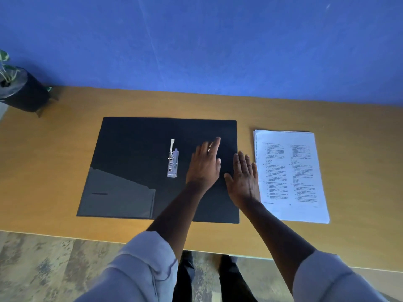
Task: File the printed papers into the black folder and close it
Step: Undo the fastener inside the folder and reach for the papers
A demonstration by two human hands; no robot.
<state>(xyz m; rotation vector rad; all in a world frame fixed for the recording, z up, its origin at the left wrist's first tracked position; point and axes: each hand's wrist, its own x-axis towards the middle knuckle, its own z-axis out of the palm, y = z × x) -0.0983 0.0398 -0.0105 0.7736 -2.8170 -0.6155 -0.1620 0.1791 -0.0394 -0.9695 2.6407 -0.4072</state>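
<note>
My left hand (204, 165) lies flat on the right half of the open black folder (135, 149), fingers (214, 144) stretched out and close together, gripping nothing. My right hand (243, 176) is flat too, palm down over the folder's right edge, fingers (244, 161) slightly spread and empty, just beside the printed papers (291, 177).

The step in hand, as I judge it, is pressing the folder open so it stays flat before the sheets go in. To do it well I should keep the left hand weighing down the cover while the right slides over to the stack, squares its edges and lifts it as one block, so no sheet fans out. The metal clip (173, 159) near the spine looks to have its lever raised, though I cannot be sure; it should be fully open before the paper goes under it.

The folder holds nothing yet: both inner faces are bare, and the pocket (117, 192) on the left flap looks empty. The papers lie in a neat pile on the surface (54, 149), to the right of the folder and apart from it. A potted plant (21, 88) stands at the far left corner, well away.
</note>
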